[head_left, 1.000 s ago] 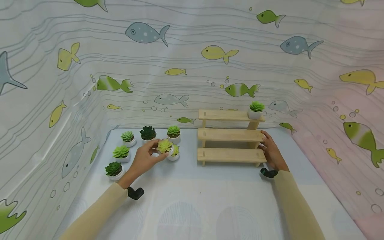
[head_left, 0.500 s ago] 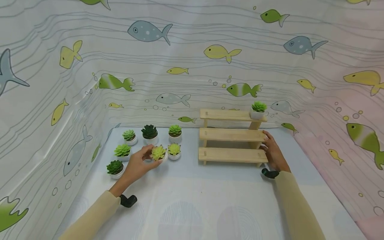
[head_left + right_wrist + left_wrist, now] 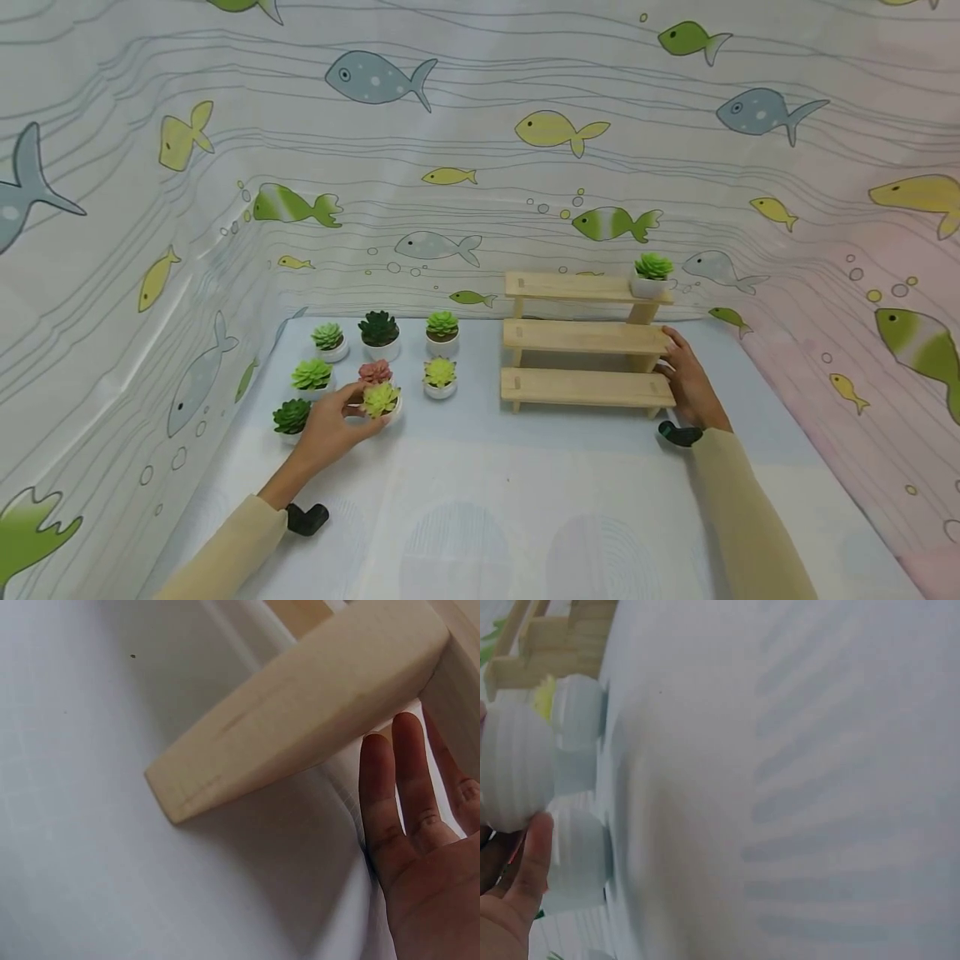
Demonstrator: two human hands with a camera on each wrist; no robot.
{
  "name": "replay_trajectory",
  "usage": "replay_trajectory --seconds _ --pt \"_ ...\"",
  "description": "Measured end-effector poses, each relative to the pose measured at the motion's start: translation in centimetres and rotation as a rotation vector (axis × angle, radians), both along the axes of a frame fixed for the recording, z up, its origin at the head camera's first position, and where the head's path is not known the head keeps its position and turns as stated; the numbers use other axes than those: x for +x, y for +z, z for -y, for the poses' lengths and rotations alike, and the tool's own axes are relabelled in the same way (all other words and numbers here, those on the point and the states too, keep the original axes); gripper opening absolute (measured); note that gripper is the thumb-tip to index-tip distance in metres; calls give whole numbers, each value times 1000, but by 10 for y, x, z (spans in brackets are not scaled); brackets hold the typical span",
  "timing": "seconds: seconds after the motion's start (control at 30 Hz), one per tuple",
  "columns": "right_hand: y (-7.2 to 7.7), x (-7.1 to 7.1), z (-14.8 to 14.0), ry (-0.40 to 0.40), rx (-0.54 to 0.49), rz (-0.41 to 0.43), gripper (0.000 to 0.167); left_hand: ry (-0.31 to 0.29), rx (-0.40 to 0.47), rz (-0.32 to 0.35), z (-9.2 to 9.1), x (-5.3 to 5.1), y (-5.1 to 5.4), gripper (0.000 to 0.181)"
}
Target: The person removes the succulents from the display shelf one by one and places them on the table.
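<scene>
My left hand (image 3: pixel 326 433) pinches a yellow-green potted succulent (image 3: pixel 381 400) by its white pot, just in front of a red potted succulent (image 3: pixel 376 372). In the left wrist view that ribbed white pot (image 3: pixel 514 766) tilts above the table, with thumb and fingers against it. Another yellow-green succulent (image 3: pixel 439 377) stands to its right. My right hand (image 3: pixel 688 379) rests at the right end of a three-step wooden shelf (image 3: pixel 588 387). Seen from the right wrist, its fingers (image 3: pixel 379 780) are fairly straight beside the shelf's wooden side; the thumb is hidden.
Several green potted succulents stand at the left, among them a dark one (image 3: pixel 379 333) and a bright one (image 3: pixel 442 331). A green succulent (image 3: pixel 652 271) sits on the top step's right end. A fish-patterned cloth (image 3: pixel 465 200) rises behind the table (image 3: pixel 465 492).
My left hand has carried the yellow-green succulent left and nearer, away from the other yellow-green one. The red succulent has come into sight behind it. The right hand stays at the shelf.
</scene>
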State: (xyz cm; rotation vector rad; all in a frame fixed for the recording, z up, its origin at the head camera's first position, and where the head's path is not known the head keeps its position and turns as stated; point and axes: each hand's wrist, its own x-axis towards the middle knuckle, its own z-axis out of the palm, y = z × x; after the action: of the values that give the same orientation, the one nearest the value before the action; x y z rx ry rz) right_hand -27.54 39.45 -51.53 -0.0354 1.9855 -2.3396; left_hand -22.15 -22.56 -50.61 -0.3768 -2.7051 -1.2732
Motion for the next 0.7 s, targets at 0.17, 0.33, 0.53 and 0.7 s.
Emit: replay_trajectory --seconds 0.17,0.33,0.53,0.7 --pt "-2 -2 -1 7 14 -4 61 20 -31 -18 4 5 -8 70" --pt "-5 -4 -2 3 20 1 60 36 -65 -19 7 7 -12 69" --pt "-8 -6 -2 -10 56 -1 63 54 -69 -23 10 9 -13 66" --pt "-10 -7 -3 -16 54 7 59 73 -74 -9 11 9 -12 63"
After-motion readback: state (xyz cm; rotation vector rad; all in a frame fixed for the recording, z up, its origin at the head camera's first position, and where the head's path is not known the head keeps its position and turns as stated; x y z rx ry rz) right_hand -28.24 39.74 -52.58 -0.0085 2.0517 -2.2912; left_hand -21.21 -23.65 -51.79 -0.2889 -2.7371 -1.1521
